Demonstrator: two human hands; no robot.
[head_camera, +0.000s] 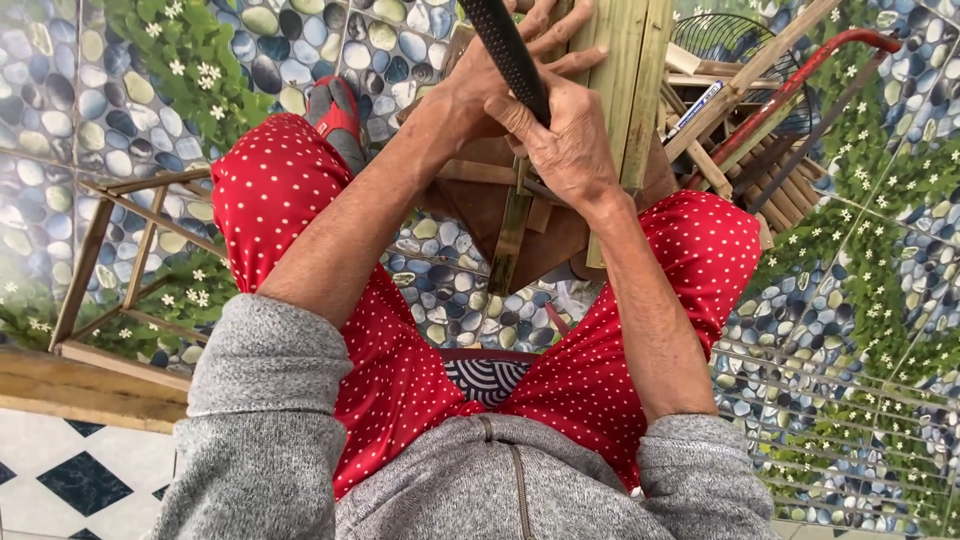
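My right hand (568, 140) is closed around the black textured handle of a tool (508, 52) that runs up out of the top of the view. My left hand (520, 48) rests on a set of greenish bamboo slats (625, 70), fingers spread over them beside the handle. A thin bamboo strip (512, 235) stands between my knees, above a brown wooden block (480, 205). I sit with both legs in red dotted trousers and grey sleeves pushed up.
A bamboo frame (110, 250) lies on the pebble-and-flower patterned floor at left. At right are a pile of bamboo pieces (770, 170), a blue pen (695, 108), a red metal bar (800, 80) and a wire fan grille (735, 35). A wooden plank (80, 390) lies lower left.
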